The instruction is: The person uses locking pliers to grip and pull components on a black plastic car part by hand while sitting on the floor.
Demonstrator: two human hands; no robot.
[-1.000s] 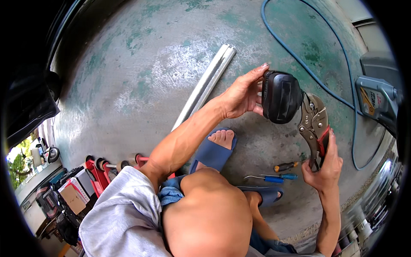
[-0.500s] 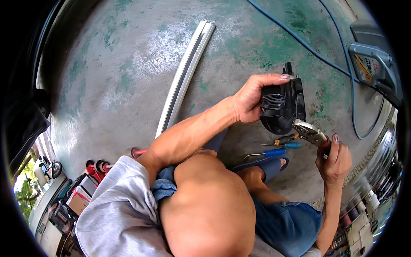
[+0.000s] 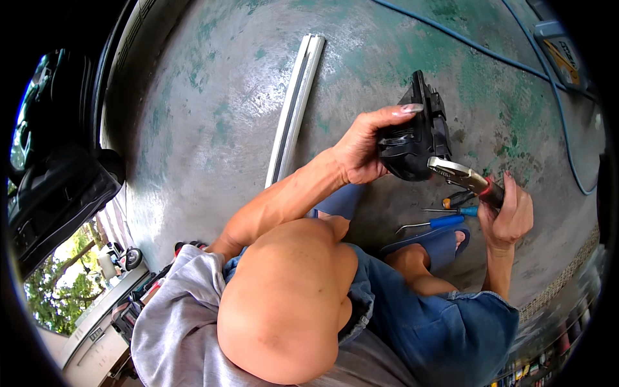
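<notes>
Turned since a second ago, the black plastic housing now shows its edge and fittings instead of its smooth face, and the locking pliers have swung from upright to slanting at its lower right.

Largest is the concrete floor with flaking green paint, lying below the housing and all around it. A blue hose loops above and to the right of the housing; a long silvery strip lies to its left, well apart. A grey jug stands to its upper right, near the hose.

Held out over the floor, the housing is in the left hand, thumb pressed over its near edge, the other fingers mostly hidden behind it. The right hand, lower right of the housing, is wrapped round the pliers' handles. Their nose overlaps the housing's lower edge; whether it grips cannot be told.

Smallest, below the housing, are a blue-handled hooked pick, a teal-handled screwdriver and a yellow-and-black handle.

The step in hand looks like bringing the pliers to bear on the housing; the next move probably calls for a firm left hold and careful alignment of the nose.
</notes>
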